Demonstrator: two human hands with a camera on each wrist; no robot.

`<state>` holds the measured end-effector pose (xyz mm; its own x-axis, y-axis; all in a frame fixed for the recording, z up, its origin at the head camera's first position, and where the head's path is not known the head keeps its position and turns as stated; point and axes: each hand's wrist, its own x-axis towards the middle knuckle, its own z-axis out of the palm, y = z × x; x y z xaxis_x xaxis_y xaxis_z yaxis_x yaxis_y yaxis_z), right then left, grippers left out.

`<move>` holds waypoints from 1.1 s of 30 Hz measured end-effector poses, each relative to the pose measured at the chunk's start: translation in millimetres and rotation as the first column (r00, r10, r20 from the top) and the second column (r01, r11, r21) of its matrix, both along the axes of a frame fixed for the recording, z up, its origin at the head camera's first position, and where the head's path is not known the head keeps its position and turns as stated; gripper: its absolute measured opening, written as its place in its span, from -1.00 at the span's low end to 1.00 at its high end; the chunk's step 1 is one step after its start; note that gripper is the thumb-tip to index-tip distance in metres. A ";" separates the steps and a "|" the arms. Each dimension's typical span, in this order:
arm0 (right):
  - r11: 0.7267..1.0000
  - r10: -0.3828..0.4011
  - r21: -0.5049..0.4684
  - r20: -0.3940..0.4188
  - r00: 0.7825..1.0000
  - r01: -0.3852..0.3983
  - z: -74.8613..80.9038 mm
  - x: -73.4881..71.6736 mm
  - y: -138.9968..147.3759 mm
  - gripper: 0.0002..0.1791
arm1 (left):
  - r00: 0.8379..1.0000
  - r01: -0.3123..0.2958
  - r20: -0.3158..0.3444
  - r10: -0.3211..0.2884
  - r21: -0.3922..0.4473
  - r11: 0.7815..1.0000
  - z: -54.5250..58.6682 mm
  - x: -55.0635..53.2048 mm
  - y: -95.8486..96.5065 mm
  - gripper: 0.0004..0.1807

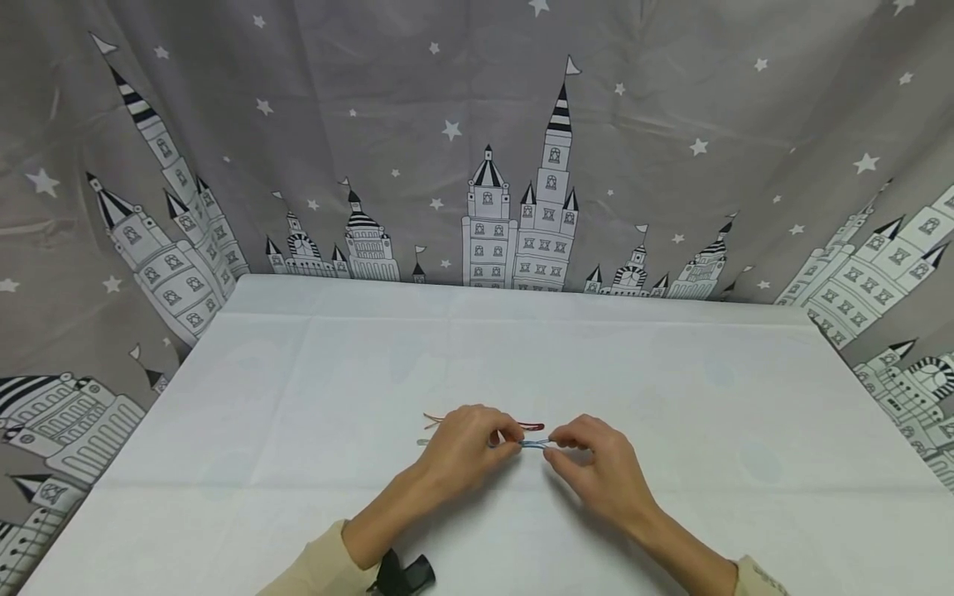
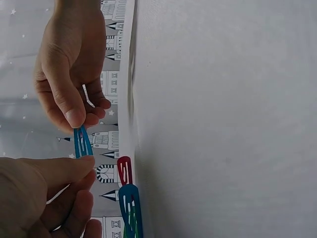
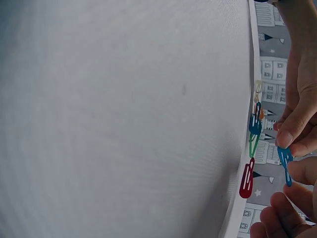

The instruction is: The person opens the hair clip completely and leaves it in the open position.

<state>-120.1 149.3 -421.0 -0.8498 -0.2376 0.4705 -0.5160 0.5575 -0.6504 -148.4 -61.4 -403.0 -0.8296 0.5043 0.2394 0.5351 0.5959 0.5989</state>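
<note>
Both hands meet over the white table on a light blue snap hair clip (image 1: 533, 444). My left hand (image 1: 469, 443) pinches one end of it between thumb and index finger. At the other end, my right hand (image 1: 596, 459) also pinches the clip with thumb and fingertips. The right wrist view shows the blue clip (image 3: 286, 161) held between both hands, its slotted frame visible. Just beyond the hands lies a red hair clip (image 1: 532, 426), partly hidden by the left hand in the head view.
Other clips lie on the table near the hands: a darker blue clip (image 2: 130, 198), a green clip (image 3: 253, 146) and a pale yellow one (image 3: 258, 88). A black device (image 1: 406, 573) sits at the left wrist. Behind the table (image 1: 656, 381) hangs a grey castle-print cloth (image 1: 507, 99).
</note>
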 end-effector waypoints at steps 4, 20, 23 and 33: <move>1.000 -0.005 0.007 0.061 0.998 0.004 -0.7 -1.4 0.6 -0.78 | 1.000 0.007 0.001 -0.007 0.002 1.000 -1.8 -3.0 0.6 -0.96; 0.996 -0.030 0.092 0.209 0.978 0.010 -6.6 -8.2 -0.7 -0.84 | 0.999 -0.011 0.034 0.013 -0.071 0.997 -6.7 -9.9 2.8 -0.95; 0.995 -0.037 0.099 0.227 0.973 0.015 -6.9 -8.8 -1.1 -0.85 | 0.999 -0.016 0.043 0.020 -0.080 0.997 -7.7 -10.7 2.8 -0.96; 0.991 -0.060 0.131 0.256 0.965 0.027 -8.4 -10.0 -2.5 -0.84 | 0.998 -0.008 0.057 0.014 -0.095 0.995 -9.9 -11.7 2.9 -0.95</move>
